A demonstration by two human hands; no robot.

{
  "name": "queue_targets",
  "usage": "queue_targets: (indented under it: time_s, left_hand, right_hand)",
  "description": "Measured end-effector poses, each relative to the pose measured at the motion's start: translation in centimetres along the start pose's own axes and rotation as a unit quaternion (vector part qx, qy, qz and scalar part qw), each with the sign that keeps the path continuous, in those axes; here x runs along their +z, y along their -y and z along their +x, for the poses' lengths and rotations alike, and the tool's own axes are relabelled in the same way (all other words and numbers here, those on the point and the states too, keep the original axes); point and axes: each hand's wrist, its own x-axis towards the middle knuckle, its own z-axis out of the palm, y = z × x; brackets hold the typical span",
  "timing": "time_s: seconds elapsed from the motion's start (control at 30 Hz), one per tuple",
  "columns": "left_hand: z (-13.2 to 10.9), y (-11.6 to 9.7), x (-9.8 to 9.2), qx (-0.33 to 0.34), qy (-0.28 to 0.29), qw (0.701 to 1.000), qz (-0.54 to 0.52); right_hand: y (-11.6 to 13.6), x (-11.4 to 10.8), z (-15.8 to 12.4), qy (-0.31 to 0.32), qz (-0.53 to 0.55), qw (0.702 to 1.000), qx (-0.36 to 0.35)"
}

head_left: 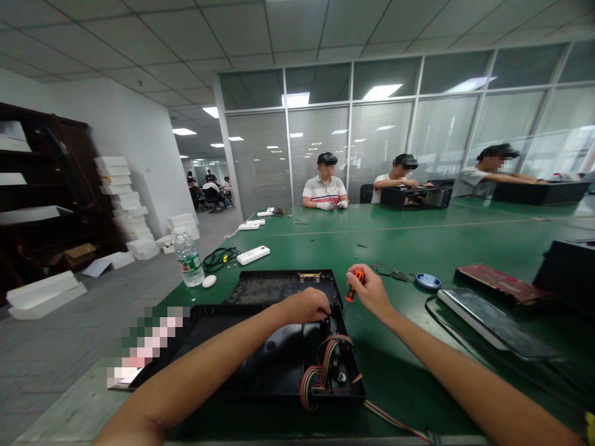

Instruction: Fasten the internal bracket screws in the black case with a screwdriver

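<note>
A black casing [260,371] lies opened on the green table, its inside facing up. My right hand [370,291] is closed around the handle of an orange and black screwdriver [357,280], just beyond the casing's right edge. The screwdriver's tip points down toward that edge. Over the casing reaches my left hand [312,305], its fingers curled together near the right inner wall; what they pinch, if anything, is hidden. A bundle of striped multicoloured wires [320,371] loops at the casing's lower right. Behind it lies a dark panel [279,288] with a brass-coloured strip.
A water bottle [188,257], white power bank [253,255] and black cable [216,257] stand at the left. On the right lie a blue round dish [427,282], a red board [497,284] and a phone-like slab [493,322]. Several people sit across the table [288,241].
</note>
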Motion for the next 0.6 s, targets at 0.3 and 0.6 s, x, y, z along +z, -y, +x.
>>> queue_targets:
  time_s: [0.3,0.6]
  left_hand:
    - [-0.77,-0.03,0.06,0.001,0.0,1.0,-0.02]
    - [-0.52,-0.27,0.06,0.003,0.015,0.999,-0.041]
  right_hand:
    - [0.41,-0.37,0.1,0.012,0.008,1.0,0.002]
    - [0.44,-0.79,0.27,-0.006,-0.007,1.0,-0.005]
